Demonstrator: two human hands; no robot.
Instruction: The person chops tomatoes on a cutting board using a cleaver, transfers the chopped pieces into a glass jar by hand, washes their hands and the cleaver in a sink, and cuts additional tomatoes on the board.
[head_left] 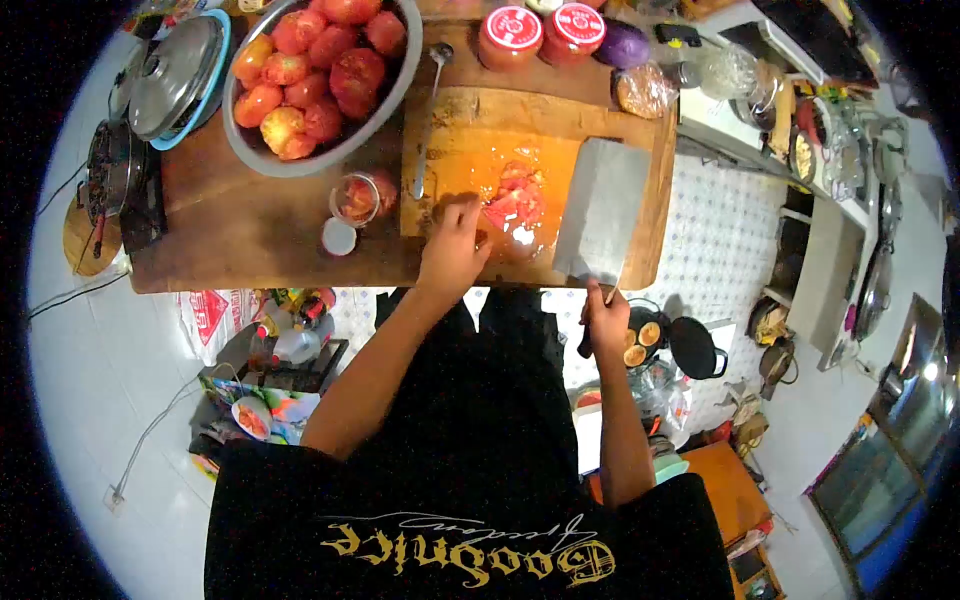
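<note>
My right hand (pixel 606 318) is wrapped around the handle of a wide cleaver (pixel 603 205), whose blade lies over the right part of the wooden cutting board (pixel 640 255). Cut tomato (pixel 517 195) sits in a wet patch of juice mid-board, left of the blade and apart from it. Beside that tomato, on the left, is my left hand (pixel 455 250); its fingers are bent and the thumb stands apart, with nothing visible in the grasp. A long-handled spoon (pixel 430 130) rests along the board's left edge.
A large bowl (pixel 408 80) of peeled tomatoes stands at the back left. Near it are an open jar (pixel 360 200) with tomato pieces and a white lid (pixel 339 237). Two red-lidded jars (pixel 511 38) and a purple onion (pixel 625 46) stand behind the board.
</note>
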